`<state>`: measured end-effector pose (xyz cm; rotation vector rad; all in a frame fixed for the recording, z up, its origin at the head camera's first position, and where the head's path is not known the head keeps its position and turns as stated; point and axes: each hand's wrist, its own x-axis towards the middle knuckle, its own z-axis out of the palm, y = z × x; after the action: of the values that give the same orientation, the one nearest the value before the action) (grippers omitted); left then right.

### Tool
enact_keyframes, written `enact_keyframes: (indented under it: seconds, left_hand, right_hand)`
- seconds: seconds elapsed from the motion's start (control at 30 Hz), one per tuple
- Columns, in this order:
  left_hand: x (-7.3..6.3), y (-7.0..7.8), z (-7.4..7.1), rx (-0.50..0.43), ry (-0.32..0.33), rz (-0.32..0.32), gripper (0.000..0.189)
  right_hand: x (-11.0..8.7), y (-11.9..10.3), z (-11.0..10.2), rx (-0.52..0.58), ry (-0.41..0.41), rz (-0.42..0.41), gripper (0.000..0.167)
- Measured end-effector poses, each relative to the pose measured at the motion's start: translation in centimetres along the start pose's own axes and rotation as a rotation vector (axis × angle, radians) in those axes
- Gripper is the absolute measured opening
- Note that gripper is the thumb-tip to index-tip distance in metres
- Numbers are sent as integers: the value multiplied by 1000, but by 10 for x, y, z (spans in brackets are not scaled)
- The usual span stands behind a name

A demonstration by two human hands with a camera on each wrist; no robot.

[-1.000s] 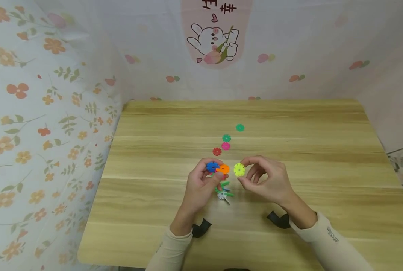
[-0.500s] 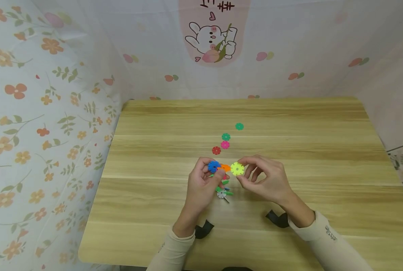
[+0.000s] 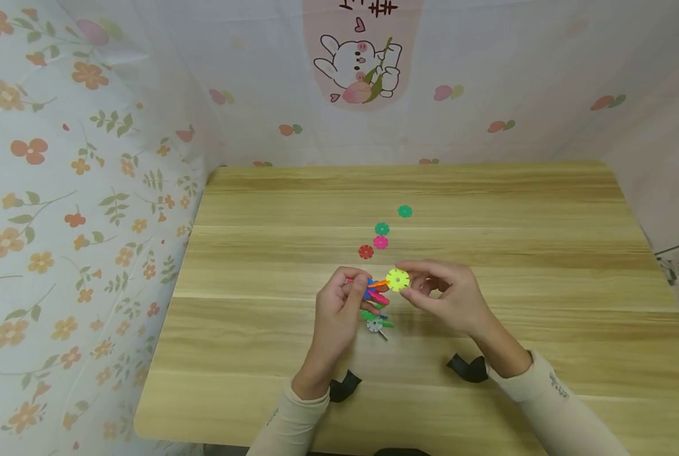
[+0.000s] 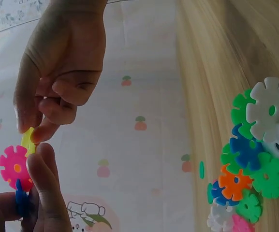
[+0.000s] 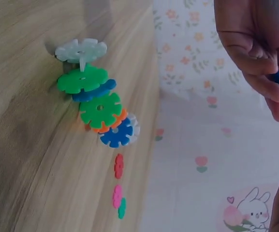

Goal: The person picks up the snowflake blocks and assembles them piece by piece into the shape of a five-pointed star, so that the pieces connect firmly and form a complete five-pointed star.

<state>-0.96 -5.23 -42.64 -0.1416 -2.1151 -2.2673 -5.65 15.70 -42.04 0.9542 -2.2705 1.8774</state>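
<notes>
My left hand grips a small cluster of joined, notched plastic discs, its thumb lying over the blue disc. A pink disc and an orange disc, seen nearly edge-on, stick out of that cluster. Between thumb and forefinger, my right hand pinches a yellow disc, whose rim is right at the orange one. Both hands are raised over the table. Below them stands a larger assembly of interlocked discs, including a white disc, a green disc and a blue disc.
Loose discs lie further back on the wooden table: a red one, a pink one and two green, the farther green disc nearest the printed curtain. Black straps hang by the wrists.
The yellow disc has moved left until it meets the orange disc. The left hand has turned its cluster, so its thumb now covers much of the blue disc and the pink one shows more.
</notes>
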Motion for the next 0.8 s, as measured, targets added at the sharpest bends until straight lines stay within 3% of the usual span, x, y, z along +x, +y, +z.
enact_keyframes:
  seconds: [0.27, 0.53, 0.8]
  left_hand:
    - [-1, 2, 0, 75, 11, 6, 27]
    - [-3, -1, 0, 80, -22, 81, 20]
    - [-3, -2, 3, 11, -16, 19, 27]
  right_hand:
    - [0, 2, -3, -12, -37, 61, 40]
    - [-2, 5, -3, -12, -48, 11, 42]
    - [-4, 8, 1, -9, -37, -30, 44]
